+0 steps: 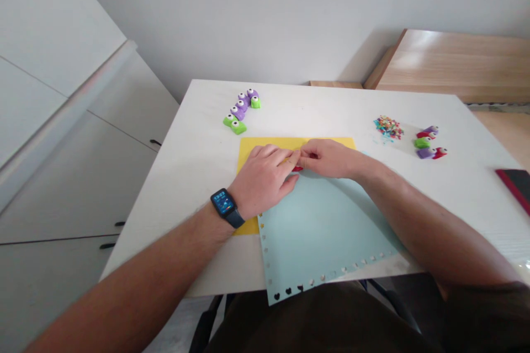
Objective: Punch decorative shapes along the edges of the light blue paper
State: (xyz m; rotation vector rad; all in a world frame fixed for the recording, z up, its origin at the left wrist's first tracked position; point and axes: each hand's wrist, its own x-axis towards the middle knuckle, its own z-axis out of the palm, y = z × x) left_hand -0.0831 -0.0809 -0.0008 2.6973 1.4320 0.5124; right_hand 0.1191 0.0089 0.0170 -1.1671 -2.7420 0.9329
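A light blue sheet (327,226) with punched shapes along its edges lies over a yellow sheet (248,226) and hangs past the table's front edge. Both hands meet at the blue sheet's far edge, around a small red object (298,167), probably a craft punch, mostly hidden by the fingers. My left hand (267,176), below a black watch, rests on it with its fingers bent together. My right hand (327,158) is closed, thumb and fingers pinched on the same red object. The holes along the blue sheet's left and near edges include hearts and stars.
Purple and green punches with eye-like buttons (240,110) stand at the back left of the white table (186,160). Colourful paper bits (388,128) lie in a pile at right, beside several more punches (423,143). A dark red-edged object (515,185) sits at the far right.
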